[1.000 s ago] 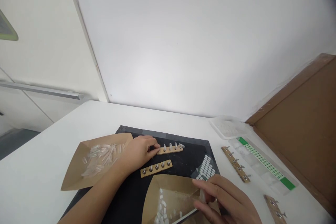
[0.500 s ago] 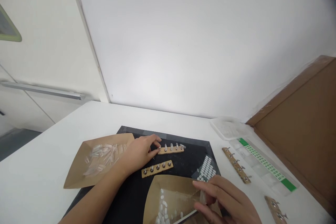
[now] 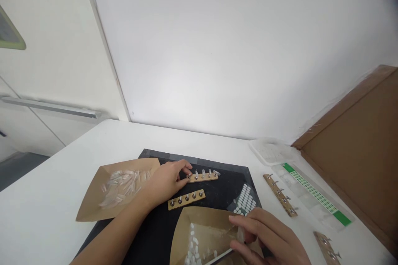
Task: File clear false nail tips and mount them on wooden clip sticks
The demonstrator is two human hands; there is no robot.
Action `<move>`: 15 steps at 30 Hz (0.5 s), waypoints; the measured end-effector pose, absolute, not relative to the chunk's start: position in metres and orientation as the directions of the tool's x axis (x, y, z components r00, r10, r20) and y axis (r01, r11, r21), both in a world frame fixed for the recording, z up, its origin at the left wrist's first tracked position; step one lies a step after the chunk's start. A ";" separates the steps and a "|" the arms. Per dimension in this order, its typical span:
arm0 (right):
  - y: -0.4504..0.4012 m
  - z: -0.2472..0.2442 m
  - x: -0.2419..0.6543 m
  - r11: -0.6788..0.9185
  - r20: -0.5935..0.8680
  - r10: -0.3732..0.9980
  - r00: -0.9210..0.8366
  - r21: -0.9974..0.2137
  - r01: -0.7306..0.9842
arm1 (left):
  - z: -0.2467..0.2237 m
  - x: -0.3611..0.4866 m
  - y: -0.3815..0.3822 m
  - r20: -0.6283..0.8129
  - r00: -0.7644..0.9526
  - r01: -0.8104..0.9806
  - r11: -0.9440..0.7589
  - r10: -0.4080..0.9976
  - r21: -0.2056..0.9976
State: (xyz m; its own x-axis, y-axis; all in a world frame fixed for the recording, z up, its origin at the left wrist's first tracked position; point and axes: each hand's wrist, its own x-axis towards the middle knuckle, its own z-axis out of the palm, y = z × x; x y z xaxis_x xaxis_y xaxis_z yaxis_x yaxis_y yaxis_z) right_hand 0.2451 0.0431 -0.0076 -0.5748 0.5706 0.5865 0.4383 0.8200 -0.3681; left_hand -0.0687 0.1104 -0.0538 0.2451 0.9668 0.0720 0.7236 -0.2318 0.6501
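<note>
Because the right hand (image 3: 273,236) pinches a small clear piece (image 3: 240,234) between thumb and fingers, above the right edge of the near brown tray (image 3: 214,222), a loose pinch could let this piece fall among the white oval pieces (image 3: 195,241), where it would be difficult to find. The wrist is also low beside the tray, so a careless turn could push the rim and spill them. Behind the tray, the near wooden strip (image 3: 184,201) lies on the black mat (image 3: 217,198) with its metal studs upward, and the left forearm passes close to it; if the arm lowers, it could shift the strip. The left hand (image 3: 164,180) has its thumb and forefinger at the left end of the far wooden strip (image 3: 203,179), but one cannot tell whether they are pressed together on something. Clear tips (image 3: 196,174) stand on this strip, and the one at its right end (image 3: 217,172) leans strongly outward. It seems the least secure, and a small knock could tip it off. Uneven pressure at the left end could also turn the whole strip, probably because the mat is smooth.
</note>
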 end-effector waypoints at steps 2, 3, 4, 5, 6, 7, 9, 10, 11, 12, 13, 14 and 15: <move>0.043 -0.009 0.245 0.814 0.576 0.579 -0.576 -0.368 0.450 | -0.054 -0.069 0.111 0.066 0.243 0.723 -0.226 0.968 0.653; 0.044 -0.010 0.245 0.811 0.570 0.584 -0.578 -0.370 0.453 | -0.054 -0.069 0.111 0.063 0.241 0.724 -0.223 0.968 0.653; 0.044 -0.011 0.245 0.806 0.561 0.591 -0.580 -0.376 0.457 | -0.054 -0.069 0.111 0.060 0.238 0.725 -0.219 0.969 0.653; 0.044 -0.011 0.246 0.804 0.554 0.593 -0.584 -0.381 0.456 | -0.054 -0.069 0.111 0.057 0.235 0.727 -0.214 0.970 0.652; 0.044 -0.012 0.246 0.803 0.553 0.595 -0.584 -0.387 0.452 | -0.054 -0.069 0.111 0.054 0.231 0.730 -0.210 0.971 0.651; 0.044 -0.013 0.246 0.806 0.559 0.591 -0.581 -0.390 0.446 | -0.053 -0.069 0.111 0.051 0.228 0.732 -0.206 0.972 0.649; 0.044 -0.014 0.246 0.810 0.571 0.586 -0.575 -0.390 0.438 | -0.052 -0.069 0.111 0.047 0.226 0.736 -0.202 0.973 0.646; 0.044 -0.014 0.246 0.814 0.580 0.580 -0.572 -0.388 0.432 | -0.052 -0.069 0.111 0.045 0.225 0.737 -0.201 0.973 0.645; 0.044 -0.014 0.247 0.815 0.584 0.578 -0.570 -0.387 0.431 | -0.052 -0.070 0.111 0.044 0.225 0.738 -0.200 0.973 0.645; 0.044 -0.014 0.247 0.814 0.581 0.579 -0.572 -0.386 0.433 | -0.052 -0.070 0.111 0.043 0.225 0.738 -0.199 0.973 0.645; 0.043 -0.014 0.247 0.812 0.570 0.583 -0.579 -0.385 0.438 | -0.052 -0.070 0.111 0.042 0.225 0.738 -0.199 0.973 0.645; 0.043 -0.013 0.248 0.809 0.559 0.587 -0.585 -0.385 0.444 | -0.052 -0.070 0.110 0.041 0.226 0.739 -0.198 0.973 0.644; 0.043 -0.013 0.248 0.805 0.545 0.593 -0.593 -0.385 0.451 | -0.053 -0.070 0.110 0.041 0.225 0.740 -0.198 0.973 0.643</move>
